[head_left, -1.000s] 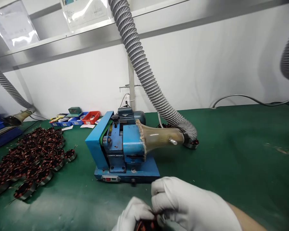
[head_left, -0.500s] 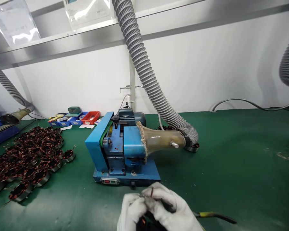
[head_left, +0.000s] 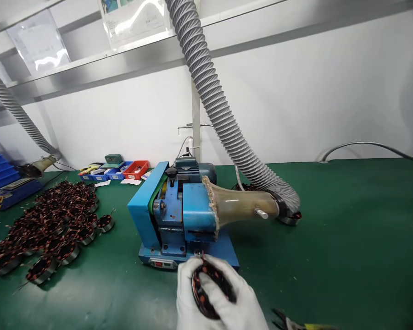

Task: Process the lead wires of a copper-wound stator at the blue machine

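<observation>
Wound stator ring [head_left: 210, 289] held upright in front of the blue machine [head_left: 179, 215], just short of its front edge, above the green surface [head_left: 347, 238]. Left hand [head_left: 189, 293] and right hand [head_left: 237, 302], both in white gloves, closed on the ring from either side, fingers [head_left: 216, 265] curled over the top rim. Judged rigid and fairly dense in the steel core; copper windings and loose lead ends likely delicate, easily nicked or bent. Best held by the outer metal rim, clear of the coils. Pile of similar stators [head_left: 51, 220] lying well apart at left. Grey extraction hose [head_left: 223, 119] joined to the machine's funnel. Pliers [head_left: 296, 324] near bottom edge, untouched.
</observation>
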Tool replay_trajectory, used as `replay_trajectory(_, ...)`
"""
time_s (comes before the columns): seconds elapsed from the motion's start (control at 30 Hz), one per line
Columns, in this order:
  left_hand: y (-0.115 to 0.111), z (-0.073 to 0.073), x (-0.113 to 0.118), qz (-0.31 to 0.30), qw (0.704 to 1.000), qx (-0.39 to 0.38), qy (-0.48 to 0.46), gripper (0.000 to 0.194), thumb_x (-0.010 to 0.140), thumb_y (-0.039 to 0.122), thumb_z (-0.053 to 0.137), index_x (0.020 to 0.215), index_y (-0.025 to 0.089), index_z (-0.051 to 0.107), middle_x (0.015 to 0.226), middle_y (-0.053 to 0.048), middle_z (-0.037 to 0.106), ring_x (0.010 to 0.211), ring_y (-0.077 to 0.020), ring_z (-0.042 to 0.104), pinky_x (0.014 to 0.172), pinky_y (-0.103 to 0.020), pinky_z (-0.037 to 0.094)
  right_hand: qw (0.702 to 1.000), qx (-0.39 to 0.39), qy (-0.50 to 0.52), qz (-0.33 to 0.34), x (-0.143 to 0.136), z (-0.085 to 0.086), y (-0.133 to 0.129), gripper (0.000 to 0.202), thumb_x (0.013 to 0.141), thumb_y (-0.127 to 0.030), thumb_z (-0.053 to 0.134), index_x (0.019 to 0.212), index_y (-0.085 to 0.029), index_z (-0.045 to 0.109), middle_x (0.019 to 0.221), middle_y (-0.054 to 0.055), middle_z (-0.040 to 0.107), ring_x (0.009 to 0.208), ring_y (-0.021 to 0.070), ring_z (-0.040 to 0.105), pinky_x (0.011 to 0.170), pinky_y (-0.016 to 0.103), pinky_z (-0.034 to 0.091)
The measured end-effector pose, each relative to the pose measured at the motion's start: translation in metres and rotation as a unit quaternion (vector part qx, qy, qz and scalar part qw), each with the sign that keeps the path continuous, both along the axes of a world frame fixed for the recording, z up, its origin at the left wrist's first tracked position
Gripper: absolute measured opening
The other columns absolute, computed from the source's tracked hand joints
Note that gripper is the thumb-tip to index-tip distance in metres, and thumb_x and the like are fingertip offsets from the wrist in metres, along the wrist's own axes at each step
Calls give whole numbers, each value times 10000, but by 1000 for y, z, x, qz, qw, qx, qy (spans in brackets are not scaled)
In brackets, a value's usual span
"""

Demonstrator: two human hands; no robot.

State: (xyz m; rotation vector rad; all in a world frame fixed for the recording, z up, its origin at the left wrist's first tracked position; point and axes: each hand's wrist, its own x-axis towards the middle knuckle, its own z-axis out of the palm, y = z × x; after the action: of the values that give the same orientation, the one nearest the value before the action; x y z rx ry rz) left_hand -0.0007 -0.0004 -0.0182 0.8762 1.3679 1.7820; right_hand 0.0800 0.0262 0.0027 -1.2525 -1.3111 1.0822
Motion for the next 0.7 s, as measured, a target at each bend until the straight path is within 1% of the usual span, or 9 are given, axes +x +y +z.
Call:
replay_trajectory(0.07,15,-5,6,7,999,-18,-47,491,511,188,800,976,228,647,1032,-95,690,933,-267,678,819,-315,536,1000,-25,-12,-5,-7,-4,8,344,724,-413,615,964,-190,717,998,120,764,948,291,701,864,378,546)
replay_trajectory(0.17,34,-8,7,-3,995,-28,-98,498,510,148,794,971,208,617,1027,-102,700,934,-250,684,846,-322,528,999,-34,-1,13,-9,1,25,359,766,-409,557,981,-164,707,1023,133,759,953,286,704,863,388,551)
replay_trajectory(0.23,44,-5,3,-29,994,-16,-100,492,489,126,807,938,197,621,1003,-100,706,924,-245,687,842,-322,529,1000,-15,-16,6,-8,7,33,355,798,-395,514,980,-160,709,1050,133,749,976,283,694,888,396,536)
replay_trajectory(0.3,51,0,-2,-50,994,-7,-94,481,465,97,815,900,186,631,965,-94,713,899,-240,691,819,-317,537,998,-13,-58,2,-8,12,39,366,826,-375,466,993,-158,708,1066,134,743,988,278,687,899,397,526)
replay_trajectory(0.4,58,8,-8,-57,994,-5,-91,459,449,80,818,859,177,637,901,-82,720,853,-235,694,793,-322,544,993,-26,-117,7,-10,19,43,389,850,-352,404,990,-158,711,1040,137,747,965,285,687,879,415,525)
replay_trajectory(0.47,60,11,-8,-54,994,-8,-94,425,465,109,817,841,180,631,871,-73,719,825,-231,694,779,-331,546,990,-30,-134,10,-11,21,45,382,847,-346,401,968,-168,717,1016,134,750,955,301,683,876,443,515)
replay_trajectory(0.53,60,11,-7,-47,994,-9,-96,422,463,137,821,833,187,624,866,-66,717,824,-232,691,782,-337,544,990,-28,-139,10,-11,21,45,369,839,-342,409,957,-181,720,1020,125,748,962,305,677,885,449,506)
replay_trajectory(0.63,49,4,-4,-37,995,-9,-96,471,425,144,832,848,195,631,905,-69,712,865,-242,683,801,-330,538,990,-27,-139,12,-9,16,35,366,829,-342,411,965,-195,717,1032,107,747,961,282,681,876,402,517)
replay_trajectory(0.7,37,-3,-3,-27,994,-15,-102,449,467,179,825,876,203,641,955,-74,705,900,-244,678,807,-319,536,991,-9,-136,13,-6,10,25,364,828,-355,411,964,-210,715,1021,90,750,945,268,688,845,368,529)
